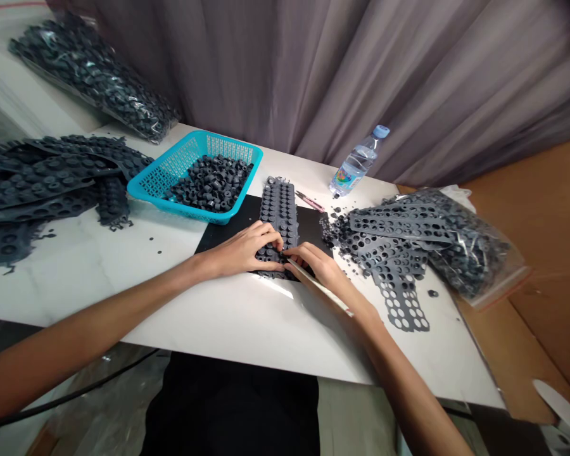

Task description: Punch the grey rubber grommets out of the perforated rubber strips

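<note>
The person's hands are bare, with slim fingers. The two forearms are also bare and rather slender; they become narrower toward the wrists. Over the lap is a garment of plain, deep black colour, with a wide shape and a soft, slightly uneven outline. It is so dark that its folds are difficult to see, and I cannot tell its exact type.
</note>
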Demonstrator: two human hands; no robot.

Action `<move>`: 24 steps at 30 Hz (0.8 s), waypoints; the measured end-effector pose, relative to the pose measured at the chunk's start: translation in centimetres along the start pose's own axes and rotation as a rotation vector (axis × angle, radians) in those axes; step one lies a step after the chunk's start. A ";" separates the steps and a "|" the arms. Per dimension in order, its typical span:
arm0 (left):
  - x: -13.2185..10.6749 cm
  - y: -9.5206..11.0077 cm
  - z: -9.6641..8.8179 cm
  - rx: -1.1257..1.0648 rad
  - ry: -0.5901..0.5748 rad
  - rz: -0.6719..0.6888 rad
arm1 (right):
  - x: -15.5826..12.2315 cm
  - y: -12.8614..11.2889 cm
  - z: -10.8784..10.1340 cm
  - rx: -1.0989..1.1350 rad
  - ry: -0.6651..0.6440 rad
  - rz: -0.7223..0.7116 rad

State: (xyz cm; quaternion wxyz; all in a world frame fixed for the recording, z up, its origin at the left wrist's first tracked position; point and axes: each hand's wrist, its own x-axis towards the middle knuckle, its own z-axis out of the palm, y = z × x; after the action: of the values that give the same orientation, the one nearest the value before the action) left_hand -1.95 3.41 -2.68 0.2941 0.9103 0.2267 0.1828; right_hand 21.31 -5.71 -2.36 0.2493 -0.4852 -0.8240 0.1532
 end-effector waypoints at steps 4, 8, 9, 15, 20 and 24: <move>0.0 -0.2 0.0 0.002 -0.010 0.008 | 0.1 0.4 0.7 -0.159 -0.006 -0.063; 0.0 -0.3 0.2 -0.019 -0.008 0.005 | 0.1 0.2 1.1 -0.279 0.001 -0.073; 0.1 -0.4 0.2 -0.027 -0.008 0.001 | 0.0 0.1 1.2 -0.288 0.009 -0.067; 0.2 -0.4 0.3 -0.032 -0.014 -0.025 | 0.2 -0.9 2.3 -0.198 0.131 0.098; 0.1 0.0 0.0 -0.065 -0.045 -0.041 | -0.1 0.9 0.8 -0.227 0.368 0.303; -0.1 0.2 -0.6 -0.067 -0.084 -0.046 | -1.6 2.4 -1.6 -0.284 0.369 0.363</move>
State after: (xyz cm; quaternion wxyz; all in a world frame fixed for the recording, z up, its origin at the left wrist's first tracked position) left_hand -2.25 3.50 -2.12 0.3377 0.9015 0.2289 0.1448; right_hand 24.59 -5.92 -2.68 0.2929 -0.6745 -0.6776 -0.0122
